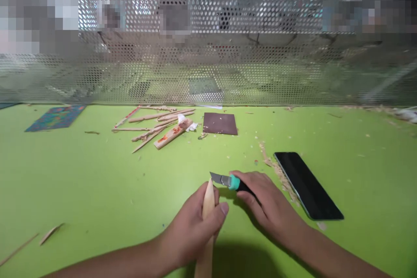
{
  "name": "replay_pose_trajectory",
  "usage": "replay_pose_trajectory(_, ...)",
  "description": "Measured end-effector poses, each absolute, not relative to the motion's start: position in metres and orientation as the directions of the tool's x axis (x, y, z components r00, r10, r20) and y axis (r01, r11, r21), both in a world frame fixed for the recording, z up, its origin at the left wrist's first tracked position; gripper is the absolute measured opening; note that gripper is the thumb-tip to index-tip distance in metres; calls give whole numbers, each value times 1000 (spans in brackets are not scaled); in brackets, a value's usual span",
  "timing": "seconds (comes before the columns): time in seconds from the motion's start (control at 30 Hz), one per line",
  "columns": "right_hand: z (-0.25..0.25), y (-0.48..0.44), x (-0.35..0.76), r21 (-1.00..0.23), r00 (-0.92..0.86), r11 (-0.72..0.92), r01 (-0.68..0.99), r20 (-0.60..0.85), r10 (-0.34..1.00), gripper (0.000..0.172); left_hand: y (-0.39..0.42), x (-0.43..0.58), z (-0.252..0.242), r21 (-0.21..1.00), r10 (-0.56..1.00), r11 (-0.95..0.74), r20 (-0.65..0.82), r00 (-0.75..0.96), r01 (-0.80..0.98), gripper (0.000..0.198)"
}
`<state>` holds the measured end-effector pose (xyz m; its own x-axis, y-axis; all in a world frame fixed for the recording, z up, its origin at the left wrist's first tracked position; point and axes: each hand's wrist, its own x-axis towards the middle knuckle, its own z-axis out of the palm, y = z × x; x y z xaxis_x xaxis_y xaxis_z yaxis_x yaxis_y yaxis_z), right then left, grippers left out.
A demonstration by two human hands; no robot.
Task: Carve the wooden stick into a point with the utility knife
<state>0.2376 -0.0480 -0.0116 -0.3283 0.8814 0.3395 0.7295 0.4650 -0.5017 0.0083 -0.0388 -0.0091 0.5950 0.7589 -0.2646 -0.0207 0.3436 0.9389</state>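
Observation:
My left hand [198, 226] is closed round a pale strip of wood [208, 204], its tapered tip pointing away from me and its lower end running out of view at the bottom. In my right hand [267, 200] is a utility knife [235, 183] with a turquoise collar and a dark handle. Its blade points left, right by the wood's tip; whether the two touch I cannot tell. Part of the knife's handle is hidden under my fingers.
Right of my hands lies a black phone [308, 184] beside wood shavings [283, 176]. Farther off are a brown sandpaper square [220, 123], several carved sticks [146, 117], a stained wooden piece [172, 134] and a patterned sheet [56, 118]. A perforated screen [247, 69] borders the green table [107, 186].

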Motion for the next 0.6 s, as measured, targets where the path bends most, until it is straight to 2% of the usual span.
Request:
replay_pose_trajectory(0.17, -11, -46, 240, -412, -348, 494, 766, 380, 857, 47, -52, 13, -6, 909, 760, 418, -353, 547, 5, 41)
replay_pose_trajectory(0.33, -10, -47, 239, -402, -368, 493, 772, 350, 862, 47, -68, 14, -5, 922, 807, 378, -280, 520, -90, 44)
replay_pose_trajectory(0.47, -11, -47, 237, -412, -397, 502, 761, 316, 862, 49, -70, 14, -5, 842, 739, 514, -341, 581, -160, 48)
replay_pose_trajectory(0.6, -9, -46, 238, -440, -384, 491, 752, 313, 869, 47, -68, 16, -2, 773, 669, 615, -408, 622, -154, 54)
